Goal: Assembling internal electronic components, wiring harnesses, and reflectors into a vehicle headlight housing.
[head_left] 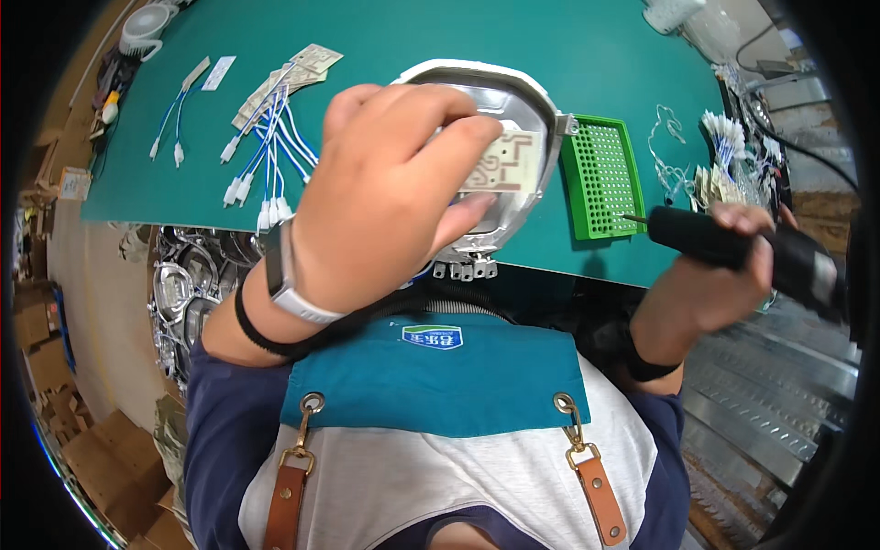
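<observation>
My left hand [403,165] is closed, with thumb and fingers on a pale rectangular circuit board [507,165] with brown tracks. The board sits over the inside of a silver metal housing [541,92], and my hand hides part of both. Out to the right, my right hand [724,266] is wrapped round a black electric screwdriver [701,236]. Its thin bit points left, over the near right corner of a green perforated screw tray [600,174]. Small light pieces, likely screws, fill many of the tray's holes.
On the green tabletop [367,32], several boards with blue and white wires [275,119] lie left of the housing. Another wired board [194,73] rests farther left. White connectors [724,137] are bunched at the right edge. Several metal housings [179,284] stand below the table's left side.
</observation>
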